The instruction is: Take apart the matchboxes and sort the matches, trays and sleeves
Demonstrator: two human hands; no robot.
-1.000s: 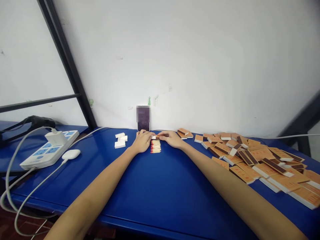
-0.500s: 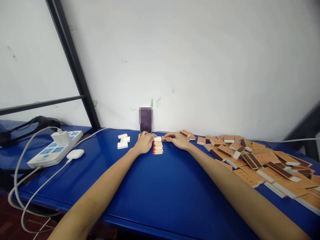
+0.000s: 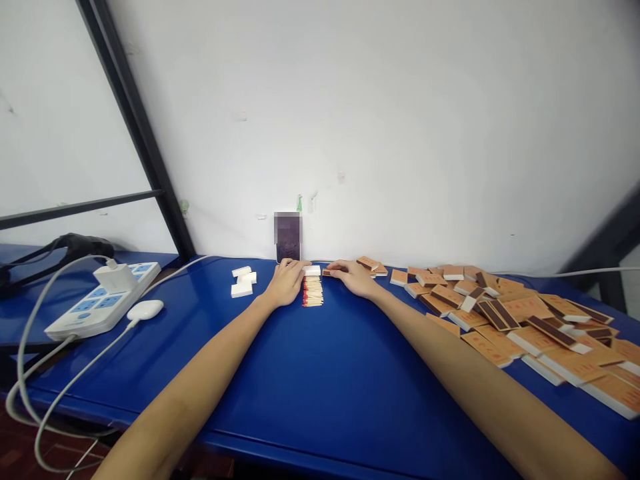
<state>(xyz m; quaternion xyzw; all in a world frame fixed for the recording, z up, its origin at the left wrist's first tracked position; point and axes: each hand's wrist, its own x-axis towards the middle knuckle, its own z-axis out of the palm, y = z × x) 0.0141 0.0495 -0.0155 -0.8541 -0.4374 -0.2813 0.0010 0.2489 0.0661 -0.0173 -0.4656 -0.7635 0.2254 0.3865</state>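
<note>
A small heap of red-tipped matches (image 3: pixel 313 292) lies on the blue table (image 3: pixel 310 373) near the wall. My left hand (image 3: pixel 286 281) rests just left of it, fingers curled onto a white inner tray (image 3: pixel 313 271) at the heap's far end. My right hand (image 3: pixel 353 276) lies to the right, fingertips pinched on an orange matchbox sleeve (image 3: pixel 327 272) beside the tray. Tray and sleeve are slightly apart.
Many orange matchboxes (image 3: pixel 525 320) are piled at the right. Three white trays (image 3: pixel 242 281) lie left of my hands. A phone (image 3: pixel 288 237) leans on the wall. A power strip (image 3: pixel 103 297) with charger, a white puck (image 3: pixel 145 309) and cables sit at the left.
The white tray and the orange sleeve, held together a second ago, have come apart: my right hand drew the sleeve rightwards. The camera shifted a little.
</note>
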